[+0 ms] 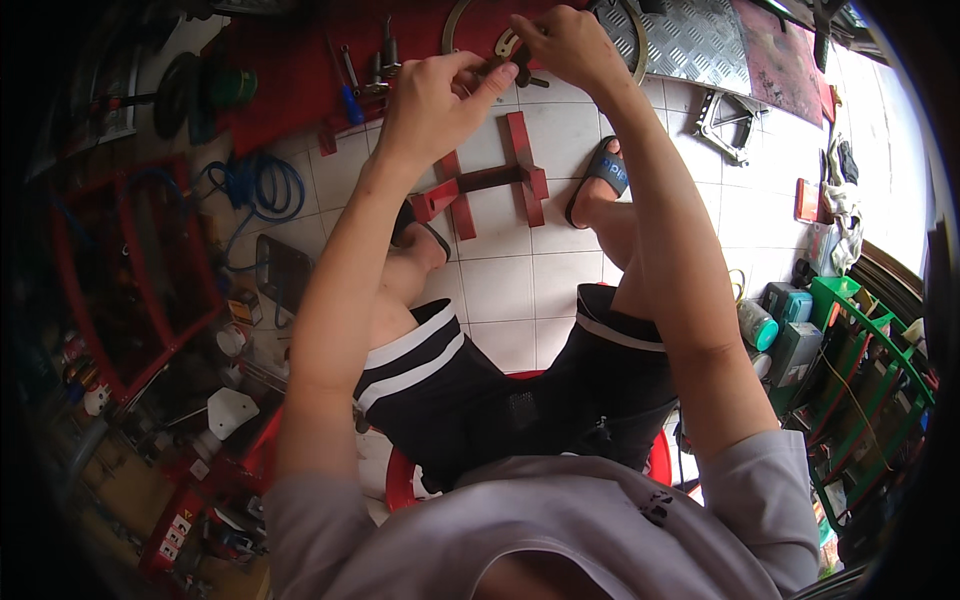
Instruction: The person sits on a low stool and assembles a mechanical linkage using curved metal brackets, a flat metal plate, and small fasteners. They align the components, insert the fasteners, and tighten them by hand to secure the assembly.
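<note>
Both arms reach out to the top of the head view, where my hands meet over a small dark metal part with a slotted, brass-coloured plate [507,44]. My left hand [436,103] pinches at its near left side with thumb and forefinger. From the right, my right hand [572,48] is closed over the part, fingers bent down on it. The fingers hide most of the part, so its exact kind is unclear. A large curved metal rim [641,48] shows on both sides of my hands, its middle covered by them.
A red work surface [290,60] holds a blue-handled screwdriver [351,105], a wrench [348,62] and metal fittings. Patterned metal plate [690,45] lies to the right. Below stands a red steel frame [490,178] between my feet. Coiled blue hose [262,187] lies left; a green rack [850,300] stands right.
</note>
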`<action>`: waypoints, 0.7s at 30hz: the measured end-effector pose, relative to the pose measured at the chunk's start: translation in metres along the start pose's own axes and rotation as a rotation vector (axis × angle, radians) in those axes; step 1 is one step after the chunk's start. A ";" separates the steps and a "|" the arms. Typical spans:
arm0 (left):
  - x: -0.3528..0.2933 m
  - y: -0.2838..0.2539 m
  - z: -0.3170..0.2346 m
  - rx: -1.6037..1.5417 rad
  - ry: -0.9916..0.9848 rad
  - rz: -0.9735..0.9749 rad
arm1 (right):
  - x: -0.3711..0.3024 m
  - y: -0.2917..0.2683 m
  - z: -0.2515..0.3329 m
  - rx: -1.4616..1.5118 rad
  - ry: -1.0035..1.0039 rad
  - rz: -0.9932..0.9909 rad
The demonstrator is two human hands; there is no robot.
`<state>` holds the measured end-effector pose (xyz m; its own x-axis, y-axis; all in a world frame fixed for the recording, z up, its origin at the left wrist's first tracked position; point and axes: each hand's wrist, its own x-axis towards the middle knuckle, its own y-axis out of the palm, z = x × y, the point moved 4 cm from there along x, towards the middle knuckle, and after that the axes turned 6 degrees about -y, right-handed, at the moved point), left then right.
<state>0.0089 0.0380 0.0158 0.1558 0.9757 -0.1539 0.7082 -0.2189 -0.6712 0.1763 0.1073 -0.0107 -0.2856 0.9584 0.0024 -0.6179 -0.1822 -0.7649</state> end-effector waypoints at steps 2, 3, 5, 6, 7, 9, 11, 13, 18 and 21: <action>-0.003 0.003 0.001 -0.028 0.006 0.012 | -0.006 0.006 -0.002 -0.008 0.053 0.030; -0.003 0.004 0.003 -0.042 0.009 0.011 | -0.007 0.006 0.002 -0.014 0.072 0.046; -0.001 -0.004 -0.009 -0.002 0.443 -0.162 | -0.004 0.011 0.000 -0.051 0.041 0.023; -0.001 -0.004 -0.010 -0.022 0.451 -0.194 | -0.003 0.013 -0.003 -0.073 0.027 0.011; 0.000 -0.004 -0.012 -0.043 0.459 -0.225 | -0.002 0.015 -0.007 -0.042 0.033 0.024; -0.001 -0.004 -0.010 -0.059 0.326 -0.218 | -0.002 0.016 -0.009 0.008 0.045 0.031; 0.000 -0.003 -0.003 -0.058 -0.005 -0.037 | -0.001 0.017 -0.007 0.017 0.029 0.032; 0.000 0.001 0.003 -0.034 0.021 -0.006 | -0.003 0.018 -0.005 0.051 0.079 0.056; 0.002 -0.008 -0.010 -0.060 0.475 -0.212 | -0.002 0.008 -0.002 0.109 0.099 0.053; 0.003 -0.003 -0.005 -0.139 0.136 -0.145 | -0.007 0.000 0.000 0.153 0.090 0.075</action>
<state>0.0106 0.0411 0.0207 0.1301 0.9906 0.0427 0.8167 -0.0826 -0.5712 0.1778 0.1009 -0.0110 -0.2731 0.9552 -0.1138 -0.7034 -0.2790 -0.6538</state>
